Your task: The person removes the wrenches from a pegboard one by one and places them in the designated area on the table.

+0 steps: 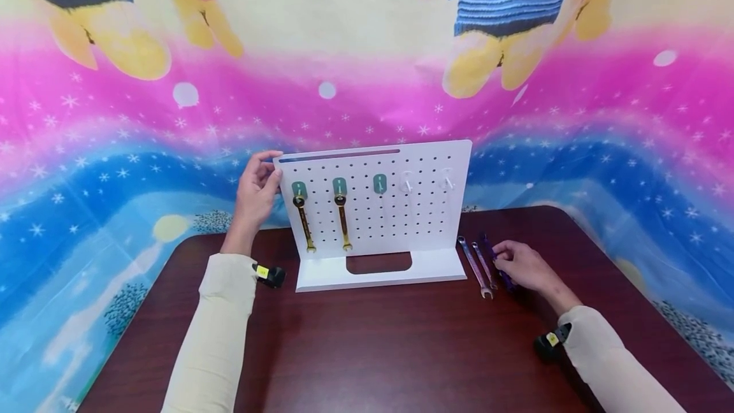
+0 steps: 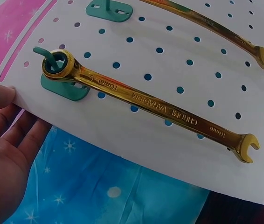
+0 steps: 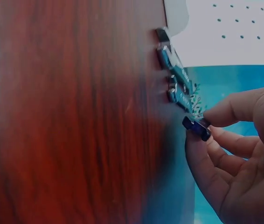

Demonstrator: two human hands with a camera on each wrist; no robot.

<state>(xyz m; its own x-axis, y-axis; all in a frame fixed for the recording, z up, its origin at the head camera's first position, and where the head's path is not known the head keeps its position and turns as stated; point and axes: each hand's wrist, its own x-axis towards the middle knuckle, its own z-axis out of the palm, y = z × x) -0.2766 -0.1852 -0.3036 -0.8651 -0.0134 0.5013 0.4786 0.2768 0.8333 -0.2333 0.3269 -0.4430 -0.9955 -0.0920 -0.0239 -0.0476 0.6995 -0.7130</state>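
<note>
A white pegboard (image 1: 378,225) stands upright on the table. My left hand (image 1: 257,193) grips its upper left edge, thumb in front and fingers behind, as the left wrist view (image 2: 3,154) also shows. Two gold wrenches hang from green hooks: the outer gold wrench (image 2: 146,102) by its ring end, and a second gold wrench (image 1: 343,222) beside it. Right of the board, my right hand (image 1: 524,264) pinches a dark purple wrench (image 3: 197,128) between thumb and fingers. Just left of that hand lie a larger shiny wrench (image 1: 474,266) and a smaller one (image 1: 484,265).
A third green hook (image 1: 380,184) and two clear hooks, one mid-board (image 1: 407,182) and one near the right edge (image 1: 448,180), hold nothing. The dark red wooden table (image 1: 367,343) ends at a printed cloth backdrop (image 1: 367,101) close behind the board.
</note>
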